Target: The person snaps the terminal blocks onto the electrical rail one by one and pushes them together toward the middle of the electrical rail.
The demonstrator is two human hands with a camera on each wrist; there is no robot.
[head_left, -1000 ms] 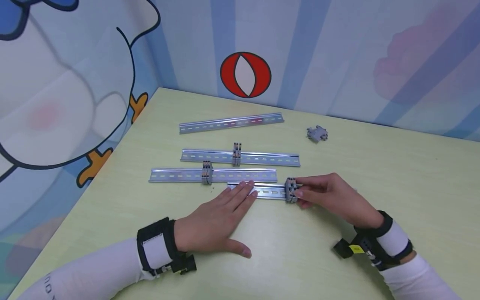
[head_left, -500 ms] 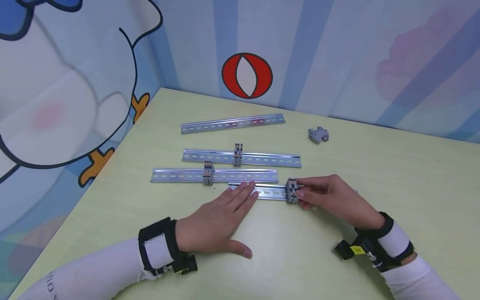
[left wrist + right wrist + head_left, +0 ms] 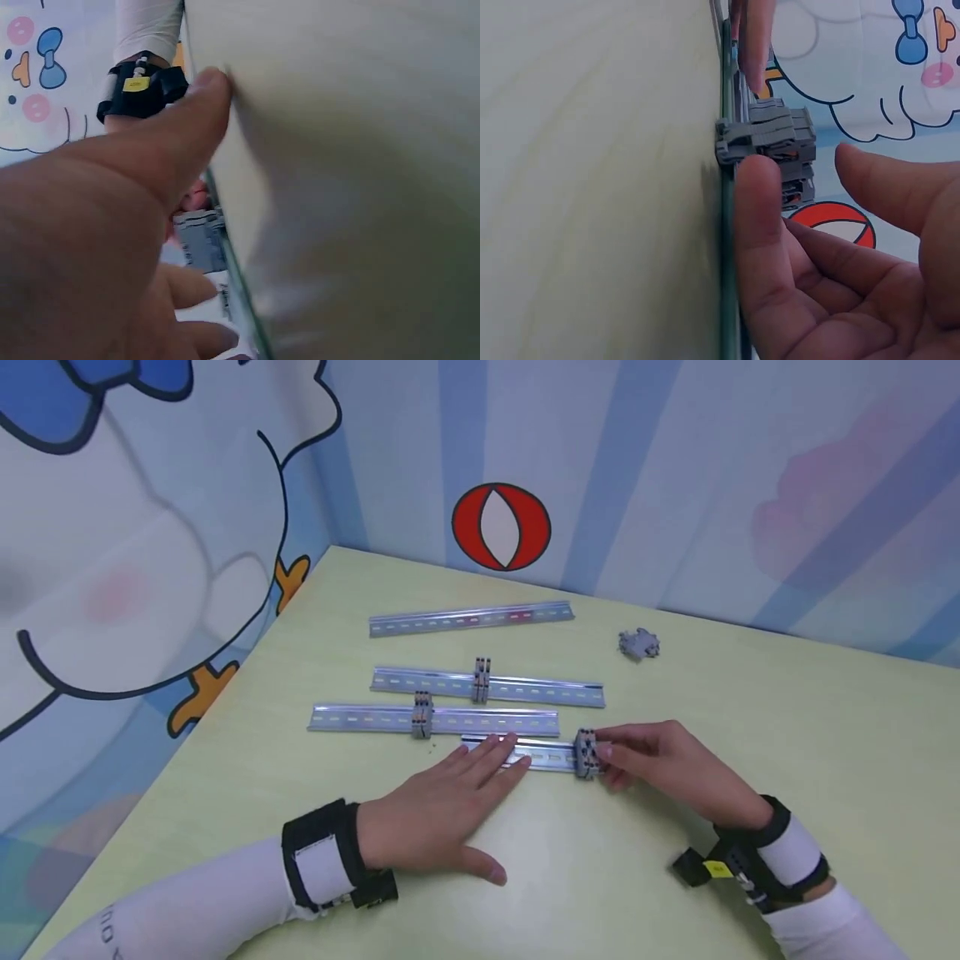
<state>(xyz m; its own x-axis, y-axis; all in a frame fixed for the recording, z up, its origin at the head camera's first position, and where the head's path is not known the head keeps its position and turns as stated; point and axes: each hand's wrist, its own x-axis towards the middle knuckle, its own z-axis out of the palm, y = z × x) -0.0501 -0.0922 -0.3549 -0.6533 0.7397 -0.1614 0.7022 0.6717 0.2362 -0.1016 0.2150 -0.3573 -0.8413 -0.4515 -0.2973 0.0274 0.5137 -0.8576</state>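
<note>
Middle of the nearest rail [image 3: 551,757] hidden under the left hand [image 3: 442,817]; its right end lost behind the terminal blocks [image 3: 587,754] and the right hand [image 3: 678,768]. Left wrist view: thumb and palm cover much of the blocks, detail soft. Both sleeves [image 3: 217,889] run out of frame. Grey piece [image 3: 640,644] at far right of the counter [image 3: 570,885]: ragged outline, details too small to read.

Left hand: flat, fingers straight on the rail, thumb spread aside onto the counter. Right hand: fingers bent, tips at the right end of the blocks; cannot tell whether it pinches or only presses.

Rails: shiny metal, slotted, raised lips. Middle two rails [image 3: 360,718] [image 3: 547,692] each carry a small block cluster [image 3: 422,717] [image 3: 482,681]; far rail [image 3: 420,625] shows reddish patches. Counter: pale yellow, faint grain.

Blocks: grey, ridged, stacked side by side, dark openings on top, standing across the rail near its right end.
</note>
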